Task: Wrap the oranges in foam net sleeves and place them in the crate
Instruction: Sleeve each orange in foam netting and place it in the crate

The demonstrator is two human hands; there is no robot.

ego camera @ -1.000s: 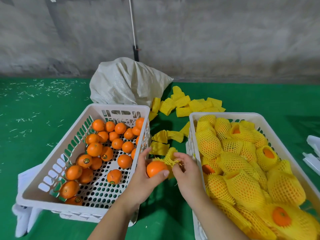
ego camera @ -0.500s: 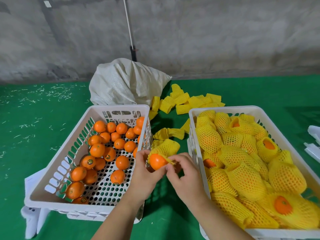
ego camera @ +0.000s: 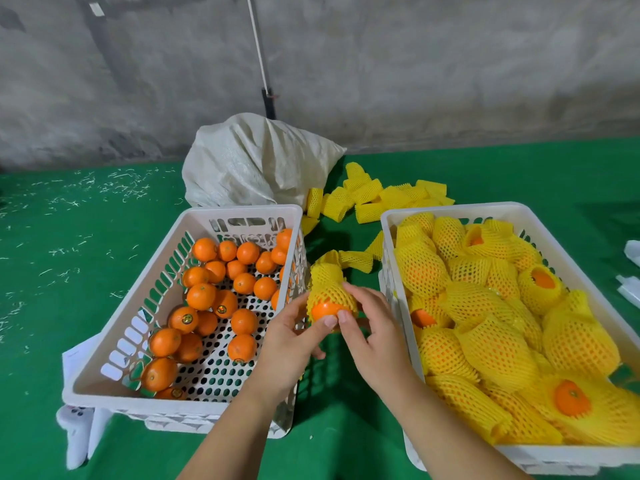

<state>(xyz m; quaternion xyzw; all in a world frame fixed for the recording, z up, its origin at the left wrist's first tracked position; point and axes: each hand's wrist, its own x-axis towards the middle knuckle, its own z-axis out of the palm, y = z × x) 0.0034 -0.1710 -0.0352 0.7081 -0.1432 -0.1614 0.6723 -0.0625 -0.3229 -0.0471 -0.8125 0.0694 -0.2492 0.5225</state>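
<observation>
- Since the earlier frame, the foam net sleeve (ego camera: 329, 285) has been drawn further over the orange (ego camera: 325, 310) at frame centre.
- Both the left hand (ego camera: 294, 336) and right hand (ego camera: 369, 322) are pinched on the sleeve.
- An even pull should be applied before transfer to the right crate (ego camera: 450, 210).

Both hands (ego camera: 332, 336) curled, thumbs touching

A rough grey wall (ego camera: 415, 64) stands behind a green floor (ego camera: 69, 237). Little white bits lie on it.
</observation>
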